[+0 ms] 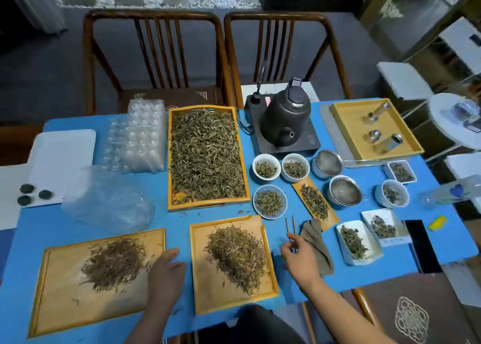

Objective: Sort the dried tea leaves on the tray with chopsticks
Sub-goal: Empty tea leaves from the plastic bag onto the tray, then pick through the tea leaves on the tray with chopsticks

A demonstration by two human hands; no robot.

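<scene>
Two thin wooden chopsticks (290, 225) lie on the blue table just right of the front middle tray (198, 286), which holds a pile of pale dried tea leaves (238, 255). My right hand (300, 259) hovers over the chopsticks' near ends with its fingers spread, touching them without a closed grip. My left hand (166, 273) rests flat and open on the right edge of the front left tray (52, 299), beside a second leaf pile (114, 263). Behind them, a long tray (169, 161) is filled with greener leaves (207, 158).
A grey cloth (316, 244) lies right of the chopsticks. Nearby are bowls of leaves (269, 201), a wooden scoop (315, 201), strainers (345, 192), white dishes (355, 242) and a black kettle (285, 119). Plastic moulds (145, 135) and a plastic bag (104, 200) sit to the left.
</scene>
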